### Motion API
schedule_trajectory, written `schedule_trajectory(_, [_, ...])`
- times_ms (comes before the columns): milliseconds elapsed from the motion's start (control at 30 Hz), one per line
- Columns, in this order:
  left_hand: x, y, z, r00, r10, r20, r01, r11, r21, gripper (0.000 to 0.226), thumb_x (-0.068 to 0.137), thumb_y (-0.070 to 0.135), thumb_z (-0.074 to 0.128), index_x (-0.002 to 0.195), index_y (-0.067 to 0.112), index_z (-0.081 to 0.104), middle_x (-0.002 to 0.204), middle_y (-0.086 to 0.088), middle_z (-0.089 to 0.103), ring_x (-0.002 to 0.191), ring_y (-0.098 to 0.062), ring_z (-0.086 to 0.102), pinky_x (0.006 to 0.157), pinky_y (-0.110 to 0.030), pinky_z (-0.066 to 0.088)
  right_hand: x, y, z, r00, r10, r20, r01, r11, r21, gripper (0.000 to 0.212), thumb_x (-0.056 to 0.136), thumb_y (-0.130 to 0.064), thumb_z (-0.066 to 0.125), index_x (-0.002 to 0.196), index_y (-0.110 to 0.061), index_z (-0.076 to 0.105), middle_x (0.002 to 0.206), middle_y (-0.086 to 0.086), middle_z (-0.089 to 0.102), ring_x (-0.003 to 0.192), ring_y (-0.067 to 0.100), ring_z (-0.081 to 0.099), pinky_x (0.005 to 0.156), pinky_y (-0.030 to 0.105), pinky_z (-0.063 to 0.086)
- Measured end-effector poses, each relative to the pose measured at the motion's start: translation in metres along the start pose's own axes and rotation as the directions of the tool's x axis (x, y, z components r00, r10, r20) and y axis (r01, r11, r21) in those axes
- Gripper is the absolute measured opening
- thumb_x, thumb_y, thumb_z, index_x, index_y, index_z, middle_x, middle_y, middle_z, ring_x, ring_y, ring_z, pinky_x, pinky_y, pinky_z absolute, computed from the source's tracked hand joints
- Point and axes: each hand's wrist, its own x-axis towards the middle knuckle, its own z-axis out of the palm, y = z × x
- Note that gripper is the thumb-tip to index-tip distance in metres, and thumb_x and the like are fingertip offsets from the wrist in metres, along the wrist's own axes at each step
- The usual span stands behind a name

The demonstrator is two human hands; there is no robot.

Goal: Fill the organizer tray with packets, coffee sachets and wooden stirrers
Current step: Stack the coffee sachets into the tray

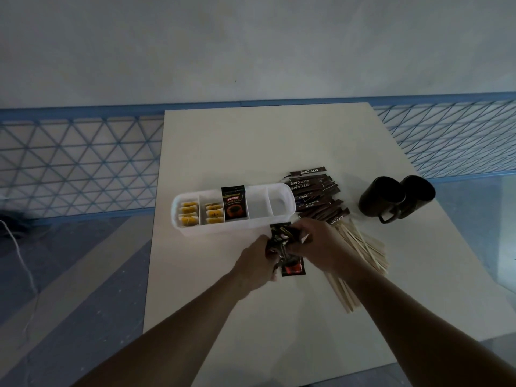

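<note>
White table [251, 141], items recorded left to right. The organizer tray [223, 229], a long white compartmented box, lies crosswise at the left centre of the table. Its two leftmost compartments hold yellow packets [188, 212] in stacked rows. The next compartment holds one upright black coffee sachet [234, 203]. Directly in front of the tray's near wall, the left hand [252, 263] has its fingers curled round a bundle of black sachets [280, 236]. The right hand [315, 244] grasps the same bundle from the opposite side, fingers also curled on it. The bundle sits above the table surface, outside the tray; whether its upper end touches the tray wall cannot be determined. Right of the tray lies a loose pile of brown sugar sticks [312, 191]. Just nearer is a heap of wooden stirrers [363, 252], partly under the right forearm. Two black mugs [382, 198] stand side by side at the far right.
</note>
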Motion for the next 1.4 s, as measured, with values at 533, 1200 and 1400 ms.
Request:
schedule_trajectory(533, [-0.008,0.010,-0.020,0.989,0.028,0.143,0.040,0.891,-0.453,0.023,0.102,0.010,0.044,0.121,0.014,0.056,0.114,-0.012,0.070,0.103,-0.028,0.069,0.087,-0.043,0.058,-0.004,-0.016,0.015,0.986,0.149,-0.080,-0.104,0.909,0.403,0.012,0.087,-0.014,0.070,0.084,-0.026,0.072,0.066,0.003,0.073,0.057,0.018,0.071,0.054,0.026,0.055])
schedule_trajectory(1200, [-0.007,0.010,-0.015,0.995,-0.082,-0.053,0.060,0.942,-0.330,0.026,0.106,0.025,0.033,0.113,0.013,0.055,0.087,-0.011,0.066,0.054,-0.015,0.057,0.050,-0.029,0.049,-0.005,-0.036,0.018,0.993,0.108,-0.054,-0.093,0.971,0.222,0.025,0.099,-0.025,0.054,0.081,-0.027,0.070,0.059,-0.003,0.065,0.045,0.005,0.060,0.044,0.017,0.044])
schedule_trajectory(1400, [-0.004,0.008,-0.023,0.993,-0.083,-0.081,0.061,0.967,-0.247,0.028,0.105,0.026,0.037,0.105,0.014,0.063,0.081,-0.016,0.070,0.053,-0.017,0.057,0.060,-0.034,0.051,0.002,-0.034,0.016,0.990,0.117,-0.079,-0.096,0.969,0.229,0.019,0.095,-0.029,0.061,0.081,-0.025,0.073,0.054,-0.003,0.064,0.044,0.006,0.060,0.045,0.020,0.046])
